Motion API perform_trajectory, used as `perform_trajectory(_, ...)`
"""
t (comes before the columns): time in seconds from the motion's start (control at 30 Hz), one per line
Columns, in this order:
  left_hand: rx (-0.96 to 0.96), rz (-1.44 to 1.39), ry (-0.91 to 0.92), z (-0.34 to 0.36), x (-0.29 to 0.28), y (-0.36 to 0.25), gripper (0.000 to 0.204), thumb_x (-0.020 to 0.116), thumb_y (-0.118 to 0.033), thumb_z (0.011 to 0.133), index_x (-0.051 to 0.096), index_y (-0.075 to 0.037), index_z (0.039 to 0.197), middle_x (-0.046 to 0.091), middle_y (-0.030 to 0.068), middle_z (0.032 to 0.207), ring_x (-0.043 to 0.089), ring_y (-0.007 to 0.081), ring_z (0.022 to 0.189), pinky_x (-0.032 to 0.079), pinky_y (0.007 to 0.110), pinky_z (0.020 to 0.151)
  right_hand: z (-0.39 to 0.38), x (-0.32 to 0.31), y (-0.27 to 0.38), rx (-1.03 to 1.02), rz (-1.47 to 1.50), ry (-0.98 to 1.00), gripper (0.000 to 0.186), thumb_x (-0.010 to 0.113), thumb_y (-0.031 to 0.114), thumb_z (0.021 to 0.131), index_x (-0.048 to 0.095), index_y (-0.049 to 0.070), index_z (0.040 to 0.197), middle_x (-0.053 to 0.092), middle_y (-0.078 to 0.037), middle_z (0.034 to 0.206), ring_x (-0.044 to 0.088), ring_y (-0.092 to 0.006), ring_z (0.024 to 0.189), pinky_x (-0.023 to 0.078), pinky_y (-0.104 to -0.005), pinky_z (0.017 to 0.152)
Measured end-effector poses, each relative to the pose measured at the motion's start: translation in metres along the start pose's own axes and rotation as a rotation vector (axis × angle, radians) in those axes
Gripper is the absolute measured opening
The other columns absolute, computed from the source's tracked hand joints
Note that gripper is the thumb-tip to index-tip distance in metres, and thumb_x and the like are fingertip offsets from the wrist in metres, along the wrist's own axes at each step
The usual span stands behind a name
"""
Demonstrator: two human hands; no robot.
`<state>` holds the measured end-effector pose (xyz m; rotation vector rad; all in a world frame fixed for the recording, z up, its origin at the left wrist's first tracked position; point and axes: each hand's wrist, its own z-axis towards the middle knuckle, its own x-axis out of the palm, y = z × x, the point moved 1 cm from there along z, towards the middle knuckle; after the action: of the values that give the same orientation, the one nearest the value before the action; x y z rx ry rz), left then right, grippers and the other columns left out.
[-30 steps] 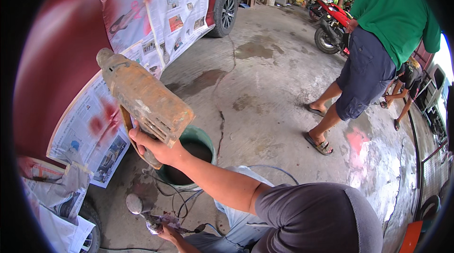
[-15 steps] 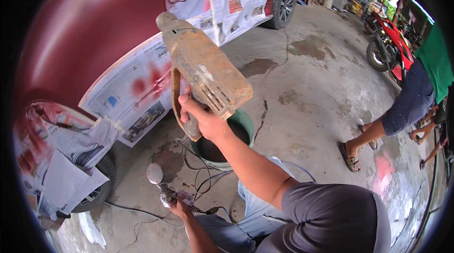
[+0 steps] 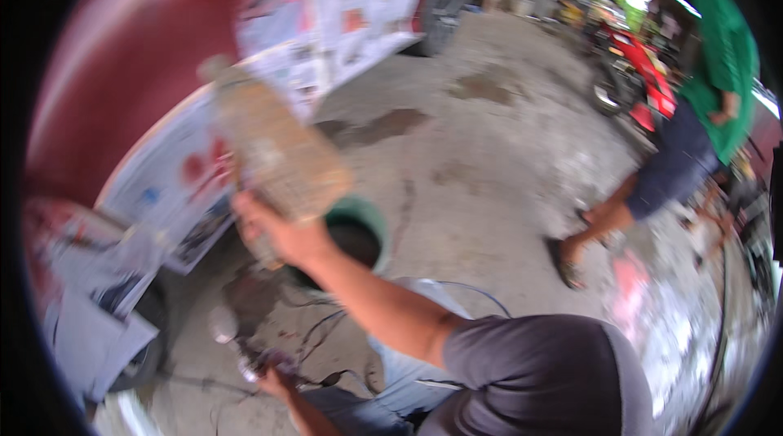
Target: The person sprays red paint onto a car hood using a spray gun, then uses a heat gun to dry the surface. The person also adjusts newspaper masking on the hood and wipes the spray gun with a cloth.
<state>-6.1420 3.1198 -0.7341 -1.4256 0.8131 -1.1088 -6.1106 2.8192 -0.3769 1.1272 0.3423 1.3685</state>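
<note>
My right hand (image 3: 281, 236) is raised, gripping the handle of a worn, rust-brown gun-shaped power tool (image 3: 277, 150) with a slotted body, its nozzle toward the car (image 3: 139, 36). Lower down, my left hand (image 3: 273, 383) is closed on a spray gun (image 3: 249, 358) with a round, pale cup, some purple material around it and a hose behind. A green bucket (image 3: 371, 236) of dark contents stands beneath the raised tool. The maroon car body is partly masked with newspaper (image 3: 163, 159) spattered red. The picture is smeared by motion.
A person in a green top (image 3: 718, 61) stands at the right, with another person (image 3: 710, 216) bent behind. A red motorcycle (image 3: 640, 69) is parked at the back. Cords (image 3: 481, 293) lie on the stained concrete floor (image 3: 473, 175); a wheel (image 3: 139, 354) is at lower left.
The view has swung about and is now blurred. The raised tool sits lower and further left than half a second ago. The person in green has straightened their position at the right.
</note>
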Motion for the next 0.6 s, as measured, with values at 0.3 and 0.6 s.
perform_trajectory(0.3, 0.007, 0.348, -0.060, 0.020, 0.002, 0.031, 0.025, 0.066, -0.020, 0.076, 0.067, 0.002, 0.088, 0.066, 0.0110, 0.080, 0.057, 0.0212, 0.077, 0.047, 0.040, 0.072, -0.018, -0.003, 0.018, -0.055, 0.020, 0.080, 0.028, 0.067, 0.010, 0.092, 0.056, 0.006, 0.117, 0.057, 0.001, 0.077, 0.048, -0.0068, 0.051, 0.042, -0.0262, 0.049)
perform_trajectory(0.6, -0.007, 0.551, 0.006, 0.069, -0.010, 0.074, 0.033, 0.070, -0.028, 0.080, 0.068, 0.004, 0.086, 0.068, 0.0114, 0.083, 0.059, 0.0218, 0.074, 0.047, 0.039, 0.070, -0.008, -0.027, 0.039, -0.054, 0.105, -0.024, 0.018, 0.066, 0.008, 0.094, 0.054, 0.004, 0.106, 0.058, -0.003, 0.075, 0.052, -0.0092, 0.050, 0.042, -0.0267, 0.046)
